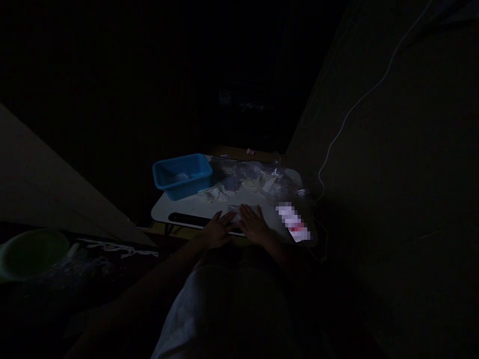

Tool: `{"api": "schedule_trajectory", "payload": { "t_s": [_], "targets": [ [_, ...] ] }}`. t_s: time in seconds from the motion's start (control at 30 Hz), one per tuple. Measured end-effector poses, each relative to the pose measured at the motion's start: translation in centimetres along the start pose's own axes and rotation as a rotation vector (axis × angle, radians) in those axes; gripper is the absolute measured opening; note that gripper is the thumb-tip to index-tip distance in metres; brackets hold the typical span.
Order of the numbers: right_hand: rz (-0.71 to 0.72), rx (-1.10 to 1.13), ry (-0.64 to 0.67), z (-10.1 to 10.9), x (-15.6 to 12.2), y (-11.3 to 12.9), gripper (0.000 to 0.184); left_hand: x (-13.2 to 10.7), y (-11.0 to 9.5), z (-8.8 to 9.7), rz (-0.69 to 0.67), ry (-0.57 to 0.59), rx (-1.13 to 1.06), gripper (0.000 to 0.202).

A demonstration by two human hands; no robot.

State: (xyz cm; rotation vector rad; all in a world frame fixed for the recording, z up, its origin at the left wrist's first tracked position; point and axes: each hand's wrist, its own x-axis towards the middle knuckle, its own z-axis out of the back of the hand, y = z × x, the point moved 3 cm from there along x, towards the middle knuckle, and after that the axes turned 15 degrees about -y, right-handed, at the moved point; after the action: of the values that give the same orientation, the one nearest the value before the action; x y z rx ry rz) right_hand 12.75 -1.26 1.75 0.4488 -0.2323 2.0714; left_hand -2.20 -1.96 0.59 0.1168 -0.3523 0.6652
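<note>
Both hands lie at the front of a small white table (187,205). My left hand (219,230) rests with its fingers stretched toward a clear plastic bag (234,207). My right hand (254,224) lies flat with fingers extended, over the bag's near part. The bag is thin and shiny; whether anything is inside it cannot be made out in the dim light. Just beyond the hands sits a crumpled white cloth or tissue (213,194). More crumpled clear plastic (280,187) spreads across the back right of the table.
A blue plastic basin (187,187) stands at the table's back left, with something pale inside. A lit phone (293,222) lies at the right edge. A white cable (346,119) hangs along the right wall. On the floor at left is a green basket (35,253).
</note>
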Motion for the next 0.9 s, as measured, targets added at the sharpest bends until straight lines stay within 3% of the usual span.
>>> {"api": "schedule_trajectory", "payload": {
  "t_s": [0.3, 0.43, 0.7, 0.9],
  "targets": [
    [-0.187, -0.098, -0.035, -0.5, -1.4, -4.0, 0.053, 0.0, 0.0, 0.0, -0.007, -0.006, 0.002, 0.054],
    [-0.275, -0.130, -0.065, -0.2, -1.2, -4.0, 0.055, 0.1, -0.2, 0.1, 0.000, -0.009, 0.015, 0.054],
    [-0.008, 0.013, -0.022, 0.1, 0.0, 0.3, 0.051, -0.1, -0.1, 0.0, -0.003, -0.017, 0.008, 0.051],
    [-0.020, 0.016, 0.012, -0.8, -0.3, -0.4, 0.053, -0.2, 0.1, -0.3, -0.004, -0.018, 0.015, 0.050]
  ]
}}
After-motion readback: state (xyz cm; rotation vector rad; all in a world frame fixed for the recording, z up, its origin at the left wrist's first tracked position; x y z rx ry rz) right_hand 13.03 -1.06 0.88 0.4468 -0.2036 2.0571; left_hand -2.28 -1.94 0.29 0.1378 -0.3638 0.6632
